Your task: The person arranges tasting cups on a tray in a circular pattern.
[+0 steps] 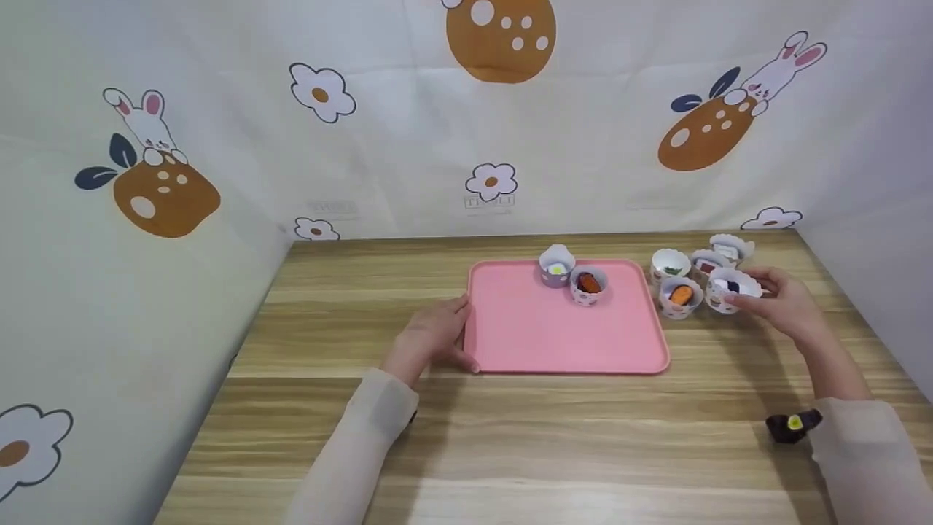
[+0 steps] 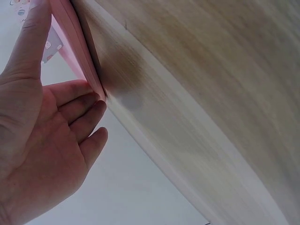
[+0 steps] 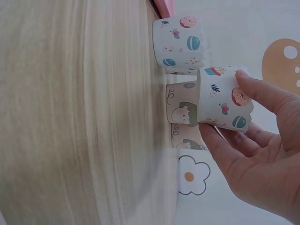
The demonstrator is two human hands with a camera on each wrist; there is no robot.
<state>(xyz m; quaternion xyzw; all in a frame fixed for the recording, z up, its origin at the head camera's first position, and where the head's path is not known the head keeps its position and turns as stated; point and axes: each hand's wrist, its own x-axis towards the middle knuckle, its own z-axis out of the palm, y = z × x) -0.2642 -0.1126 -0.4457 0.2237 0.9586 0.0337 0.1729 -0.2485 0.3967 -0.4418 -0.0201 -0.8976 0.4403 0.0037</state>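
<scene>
Nearest: left sleeve [image 1: 361, 445] and right sleeve [image 1: 867, 459] over the worktop [image 1: 539, 445], black strap piece [image 1: 791, 425] by the right wrist. Next, left hand [image 1: 434, 328] at the pink tray [image 1: 554, 339]: spread wide, thumb at the near left corner, fingers touching the left edge. Can't tell whether any fingertip goes under the rim. Past the tray's right edge, white printed cup [image 3: 222, 96] pinched narrow in the right hand [image 1: 787, 302], thumb one side, fingers other. Raised off the worktop, toward its far right corner; dark-and-white piece inside. Just left of that, cup with orange piece [image 1: 678, 310]. On the tray near its far edge, cup with red-brown piece [image 1: 587, 286]. Just left, at the far edge, cup with yellow-and-white piece [image 1: 555, 278]. Off the tray, cup with green bits [image 1: 669, 264] and cup with red piece [image 1: 708, 262]; closest to the worktop's far edge, cup with white piece [image 1: 729, 248]. Behind everything, rabbit-and-flower cloth [image 1: 401, 153].
</scene>
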